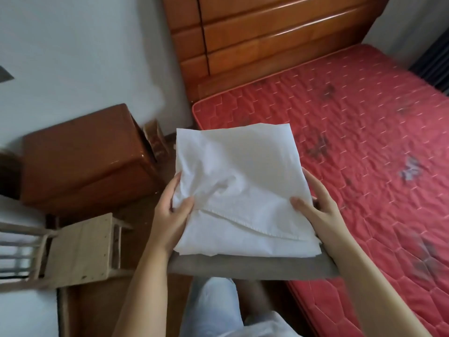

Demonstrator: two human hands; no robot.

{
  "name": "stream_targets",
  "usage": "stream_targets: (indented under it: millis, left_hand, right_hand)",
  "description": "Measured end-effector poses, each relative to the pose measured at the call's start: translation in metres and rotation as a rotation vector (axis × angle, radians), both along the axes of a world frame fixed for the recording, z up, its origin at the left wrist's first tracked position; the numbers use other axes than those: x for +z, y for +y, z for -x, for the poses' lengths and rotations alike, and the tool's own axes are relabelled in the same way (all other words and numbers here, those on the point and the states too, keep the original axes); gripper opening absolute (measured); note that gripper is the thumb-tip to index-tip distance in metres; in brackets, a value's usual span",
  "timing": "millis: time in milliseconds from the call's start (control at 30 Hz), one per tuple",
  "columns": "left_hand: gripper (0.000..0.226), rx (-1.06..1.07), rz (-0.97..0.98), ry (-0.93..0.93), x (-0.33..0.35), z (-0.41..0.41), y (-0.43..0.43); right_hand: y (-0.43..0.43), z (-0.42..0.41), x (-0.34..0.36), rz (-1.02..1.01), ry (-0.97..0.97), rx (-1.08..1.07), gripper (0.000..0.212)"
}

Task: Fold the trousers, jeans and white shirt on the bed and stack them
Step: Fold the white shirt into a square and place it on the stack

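White shirt [243,190], folded, lies on grey trousers [255,266] | stack held in the air across the mattress's [364,142] left edge | left hand [170,215] grips its left side, right hand [318,205] its right, thumbs on top | bare mattress lies rightward, right hand nearer

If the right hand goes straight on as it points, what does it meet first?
The folded white shirt: the right hand grips its right edge and points inward across it. Beyond lies the red mattress; depth is unclear.
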State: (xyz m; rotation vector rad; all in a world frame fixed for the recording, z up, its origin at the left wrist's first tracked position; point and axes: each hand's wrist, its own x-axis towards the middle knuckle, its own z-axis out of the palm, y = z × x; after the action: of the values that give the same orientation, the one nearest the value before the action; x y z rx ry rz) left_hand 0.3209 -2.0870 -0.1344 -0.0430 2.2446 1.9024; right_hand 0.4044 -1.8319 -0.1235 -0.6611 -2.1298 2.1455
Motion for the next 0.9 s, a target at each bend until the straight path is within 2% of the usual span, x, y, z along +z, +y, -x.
stream_targets:
  millis: [333,433,633,900]
  left_hand:
    - [0.056,-0.049,-0.045,-0.068,-0.018,0.216,0.022]
    - [0.054,-0.038,0.003,-0.081,-0.029,0.273,0.039]
    - [0.066,0.013,0.010,-0.147,-0.068,0.380,0.078]
    - [0.059,0.114,-0.025,-0.198,-0.160,0.508,0.126]
  right_hand:
    - [0.020,0.207,-0.015,0.010,-0.053,-0.024,0.053]
    - [0.037,0.267,-0.027,0.018,-0.077,-0.006,0.053]
    - [0.082,0.393,-0.073,0.043,-0.107,0.077,0.054]
    - [0.137,0.546,-0.164,0.053,-0.166,0.152,0.054]
